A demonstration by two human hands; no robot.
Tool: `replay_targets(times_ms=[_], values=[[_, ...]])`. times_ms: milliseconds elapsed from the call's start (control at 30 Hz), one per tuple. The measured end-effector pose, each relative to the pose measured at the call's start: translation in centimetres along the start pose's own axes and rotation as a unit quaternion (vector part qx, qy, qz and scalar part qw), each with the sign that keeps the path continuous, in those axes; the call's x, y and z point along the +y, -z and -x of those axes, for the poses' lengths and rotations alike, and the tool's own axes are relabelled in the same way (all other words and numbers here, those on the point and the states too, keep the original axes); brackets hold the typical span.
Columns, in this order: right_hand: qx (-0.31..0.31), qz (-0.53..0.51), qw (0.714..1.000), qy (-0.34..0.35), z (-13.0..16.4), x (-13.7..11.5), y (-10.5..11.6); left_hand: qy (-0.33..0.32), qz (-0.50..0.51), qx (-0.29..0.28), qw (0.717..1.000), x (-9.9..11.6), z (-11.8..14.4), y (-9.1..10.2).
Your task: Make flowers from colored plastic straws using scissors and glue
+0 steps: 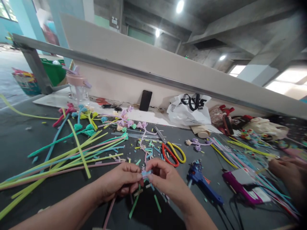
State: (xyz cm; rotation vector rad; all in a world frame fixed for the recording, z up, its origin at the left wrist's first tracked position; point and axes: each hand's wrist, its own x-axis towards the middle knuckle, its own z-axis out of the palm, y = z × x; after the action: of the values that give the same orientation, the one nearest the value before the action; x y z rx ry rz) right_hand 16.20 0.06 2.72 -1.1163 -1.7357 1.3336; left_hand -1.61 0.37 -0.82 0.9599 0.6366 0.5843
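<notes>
My left hand point(120, 179) and my right hand point(168, 181) meet low in the middle, fingertips pinching a small light-blue piece of chenille stem point(146, 173) between them. Part of it is hidden by the fingers. Below and between the hands lie short green stem pieces point(134, 204). Just beyond them, many cut bits point(150, 150) are scattered on the dark table. Scissors with one red and one yellow handle point(168, 144) lie past my right hand. A blue glue gun point(205, 185) rests to its right. Long yellow, green, blue and pink chenille stems point(69, 159) spread out at left.
Finished stem flowers point(124, 119) lie toward the back. Behind stand a phone point(145, 100), a white bag point(189, 111) and a lidded clear cup point(78, 88) against a low partition point(120, 80). At right are a purple glue gun point(242, 188), its cables, and another person's hand point(281, 167).
</notes>
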Motion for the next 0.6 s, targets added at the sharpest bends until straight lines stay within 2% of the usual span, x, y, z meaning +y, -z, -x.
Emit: replay_targets(times_ms=[167,300,467,600], values=[[0.037,0.025,0.999,-0.01,0.1,0.7,-0.2,-0.009,-0.032,0.027,0.999,-0.1,-0.1,-0.5],[0.059,0.012,0.998,-0.023,-0.1,1.0,-0.3,-0.024,-0.097,0.071,0.992,-0.2,-0.5,-1.0],[0.076,-0.012,0.996,-0.036,-0.3,1.3,-0.3,-0.147,-0.164,0.16,0.962,-0.6,-0.9,-1.3],[0.086,-0.023,0.995,-0.046,-0.3,1.4,-0.4,-0.195,-0.202,0.166,0.945,-1.0,-0.9,-1.2]])
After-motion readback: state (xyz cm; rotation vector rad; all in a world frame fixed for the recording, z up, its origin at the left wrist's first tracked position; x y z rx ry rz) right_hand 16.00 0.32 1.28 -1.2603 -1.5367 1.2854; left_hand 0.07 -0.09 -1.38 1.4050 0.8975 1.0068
